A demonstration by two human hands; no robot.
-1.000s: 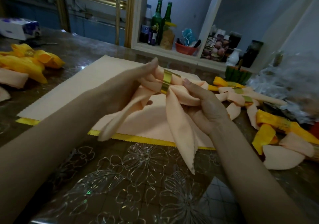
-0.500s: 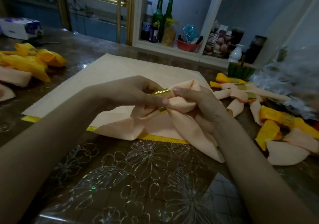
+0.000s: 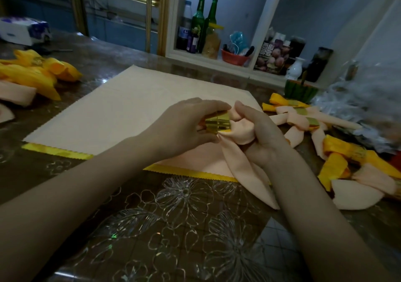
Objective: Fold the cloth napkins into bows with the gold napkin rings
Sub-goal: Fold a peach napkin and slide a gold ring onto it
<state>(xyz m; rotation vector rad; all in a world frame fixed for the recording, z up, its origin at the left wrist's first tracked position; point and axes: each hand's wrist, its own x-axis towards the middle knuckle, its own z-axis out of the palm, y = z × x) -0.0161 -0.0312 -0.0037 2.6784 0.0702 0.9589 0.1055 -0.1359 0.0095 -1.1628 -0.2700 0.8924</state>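
No text can be read with certainty. The pack (image 3: 269, 53) on the shelf (image 3: 208, 61) carries two large white Chinese characters above pictured round fruit, too blurred to make out. The plastic bottle (image 3: 184, 34) has a dark blue label with a small white mark, illegible. The green bottle (image 3: 198, 19) beside it bears a dim, unreadable label. The tissue pack (image 3: 23, 30) shows blue print, also illegible.

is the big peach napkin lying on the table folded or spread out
Spread out: the peach napkin lies as one flat, unfolded sheet on the table, with its far corner and zigzag near edge showing.
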